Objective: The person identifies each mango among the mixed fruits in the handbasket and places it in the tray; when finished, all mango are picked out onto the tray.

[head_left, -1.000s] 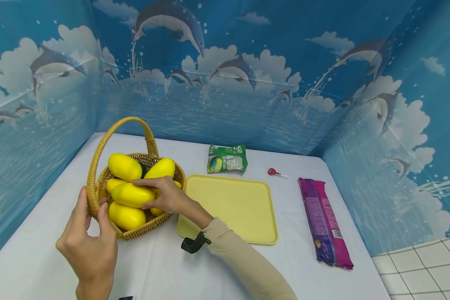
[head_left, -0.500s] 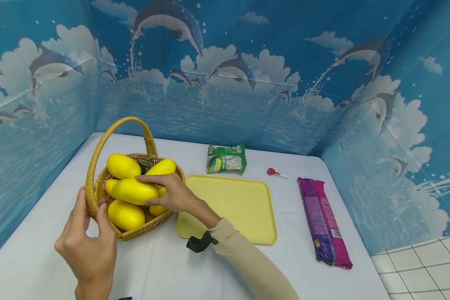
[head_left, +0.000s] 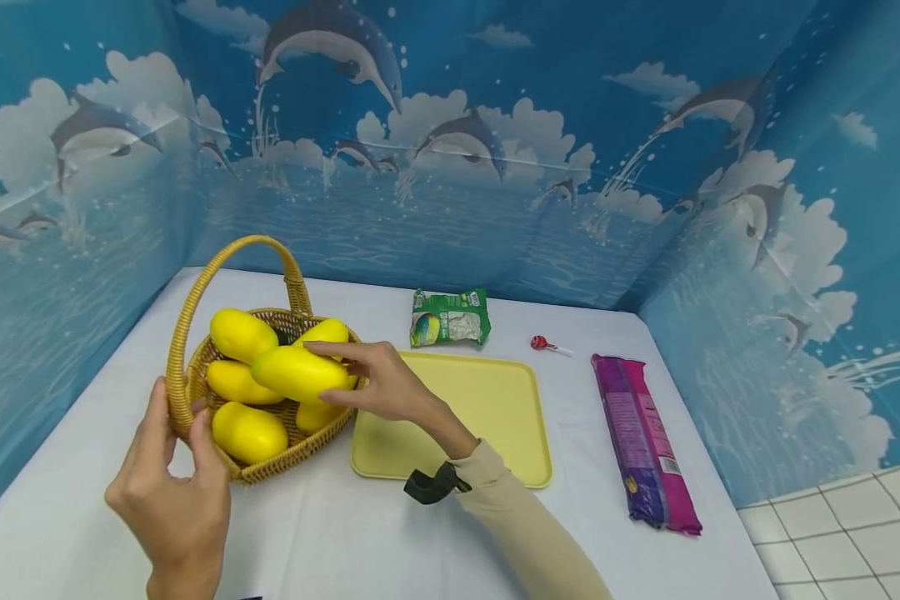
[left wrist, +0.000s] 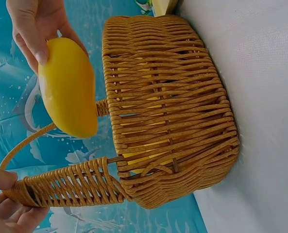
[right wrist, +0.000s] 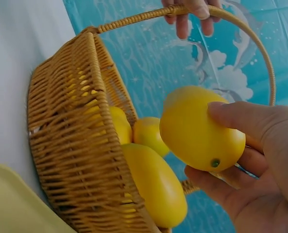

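Your right grip (head_left: 378, 379) is parted only as wide as the yellow fruit (head_left: 300, 374) it pinches, thumb on one side and fingers on the other. You have that fruit up over the basket (left wrist: 177, 97), apart from the rim, with its free end pointing to your left; the right wrist view shows a small green spot on the end toward you. Your left grip (head_left: 176, 492) is closed about the handle (left wrist: 61, 187), thumb and fingers on its near side, low down by the thick wrapped foot. Inside the basket you have more yellow fruits (head_left: 250, 432), some of them partly hidden. A black strap (head_left: 433, 483) and a beige sleeve (head_left: 532, 529) follow your right wrist. Just right of the basket lies a pale yellow tray (head_left: 457, 408), flat on the white-covered counter (head_left: 330, 542). Behind it you see a green packet (head_left: 450, 317), then a red lollipop (head_left: 540, 342), and farther right a long purple and pink packet (head_left: 645, 442). A blue dolphin-print curtain (head_left: 450, 200) surrounds the counter.
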### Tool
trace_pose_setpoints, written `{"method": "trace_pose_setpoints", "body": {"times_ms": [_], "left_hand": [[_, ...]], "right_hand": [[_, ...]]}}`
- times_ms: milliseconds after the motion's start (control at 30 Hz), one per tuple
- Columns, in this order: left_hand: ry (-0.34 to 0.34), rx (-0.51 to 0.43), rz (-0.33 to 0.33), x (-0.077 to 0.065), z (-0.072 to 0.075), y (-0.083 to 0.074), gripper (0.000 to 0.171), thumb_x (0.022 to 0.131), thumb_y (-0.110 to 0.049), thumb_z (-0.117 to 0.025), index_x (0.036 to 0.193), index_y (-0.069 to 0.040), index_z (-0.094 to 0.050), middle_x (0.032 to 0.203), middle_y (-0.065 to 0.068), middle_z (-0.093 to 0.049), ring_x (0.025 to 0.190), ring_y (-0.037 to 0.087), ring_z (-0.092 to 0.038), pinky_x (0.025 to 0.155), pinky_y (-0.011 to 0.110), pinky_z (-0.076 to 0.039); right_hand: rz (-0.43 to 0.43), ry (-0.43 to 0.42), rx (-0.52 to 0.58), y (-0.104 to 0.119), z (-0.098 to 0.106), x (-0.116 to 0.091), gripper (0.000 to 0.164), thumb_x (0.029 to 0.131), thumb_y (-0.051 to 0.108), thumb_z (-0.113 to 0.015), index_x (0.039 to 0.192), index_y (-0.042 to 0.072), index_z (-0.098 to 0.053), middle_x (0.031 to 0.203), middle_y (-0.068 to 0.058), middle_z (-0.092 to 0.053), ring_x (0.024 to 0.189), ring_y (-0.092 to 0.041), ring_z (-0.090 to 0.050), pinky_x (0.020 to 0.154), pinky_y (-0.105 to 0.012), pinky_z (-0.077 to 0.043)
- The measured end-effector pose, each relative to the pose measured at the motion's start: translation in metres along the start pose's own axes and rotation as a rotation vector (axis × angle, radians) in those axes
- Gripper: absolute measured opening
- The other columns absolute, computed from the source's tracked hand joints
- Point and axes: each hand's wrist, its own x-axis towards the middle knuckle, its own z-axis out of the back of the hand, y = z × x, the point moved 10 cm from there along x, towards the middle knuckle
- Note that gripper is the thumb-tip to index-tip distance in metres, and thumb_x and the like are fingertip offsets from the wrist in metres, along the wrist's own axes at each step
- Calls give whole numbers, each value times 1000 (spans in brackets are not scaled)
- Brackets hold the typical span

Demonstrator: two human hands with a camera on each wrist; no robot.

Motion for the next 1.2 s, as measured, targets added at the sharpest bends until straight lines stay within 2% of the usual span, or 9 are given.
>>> {"method": "trace_pose_setpoints", "body": {"times_ms": [233,333,533,733,1000,1200], "left_hand": [[4,2,8,0,0,1,55,97,2,-78,149,-8,-64,137,16,-72,111,42,-74,98,6,-49],[5,0,8,0,0,0,55,97,2,-78,149,-8,-64,137,16,-71,111,43,-75,98,6,-49],[7,2,9,0,0,0,55,97,2,-78,149,-8,-64,136,16,-72,110,43,-75,98,6,-48],[0,-1,1,0,1,0,55,97,1,-78,149,-8,-65,136,16,-72,109,44,-75,98,6,-49],[4,1,4,0,0,1,55,96,2,-79,149,-8,-65,136,16,-72,109,44,-75,98,5,-48],[4,8,4,0,0,2,56,96,1,-79,149,-8,-65,135,17,-72,107,45,-75,98,5,-48]], "right_hand": [[-33,-43,120,-4,24,-16,59,100,1,-74,156,2,-57,161,-15,-54,148,-26,-53,113,-32,-54],[-25,-67,161,-6,34,-23,59,100,-3,-73,156,-1,-55,162,-18,-52,150,-28,-51,114,-35,-54],[-49,-127,220,-19,51,-37,55,100,-10,-69,153,-6,-56,155,-23,-54,141,-33,-55,112,-39,-56],[-107,-177,266,-38,63,-50,53,102,-9,-66,154,-7,-54,156,-23,-55,143,-36,-55,114,-39,-54],[-154,-249,267,-60,77,-66,47,105,-3,-66,152,-1,-60,153,-16,-61,133,-31,-63,107,-37,-60],[-212,-307,286,-78,85,-76,46,105,-3,-66,151,-2,-60,153,-15,-60,130,-27,-65,103,-32,-61]]}}
